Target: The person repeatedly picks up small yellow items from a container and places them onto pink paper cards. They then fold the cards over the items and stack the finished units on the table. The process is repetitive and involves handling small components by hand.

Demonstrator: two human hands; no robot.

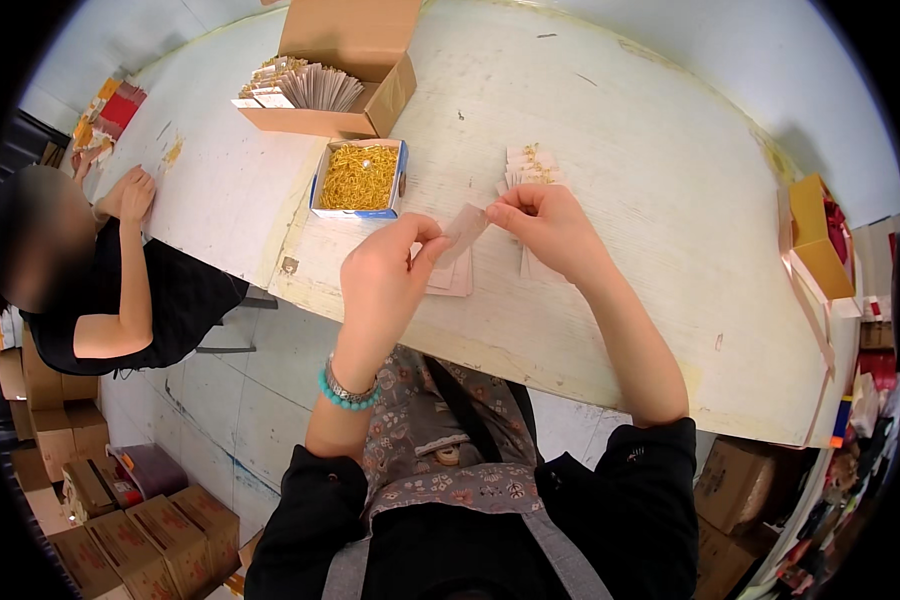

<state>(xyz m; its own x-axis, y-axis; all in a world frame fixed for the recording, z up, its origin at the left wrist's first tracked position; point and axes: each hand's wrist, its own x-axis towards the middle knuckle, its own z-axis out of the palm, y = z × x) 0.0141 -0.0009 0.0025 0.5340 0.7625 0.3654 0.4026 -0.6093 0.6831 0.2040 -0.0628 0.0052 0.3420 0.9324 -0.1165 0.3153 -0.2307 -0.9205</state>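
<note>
Between thumb and fingers my left hand [392, 268] grips a small pale paper tag [464, 230], tilted above the table. My right hand [550, 225] is closed in a pinch at the tag's upper right corner; whatever its fingertips hold there is too small to make out. Under the tag lies a stack of similar pale tags [457, 281], partly covered by my left hand. Beyond my right hand is an overlapping row of tags with gold pins [530, 165]. A small white and blue box [317, 197] full of gold-coloured pins [360, 178] stands beyond my left hand.
An open cardboard box [390, 98] packed with upright tags [320, 88] sits at the far left of the pale table [660, 200]. Another person [120, 260] works at the left edge. At the right stands a yellow box [818, 235]. Cartons [155, 540] are stacked on the floor.
</note>
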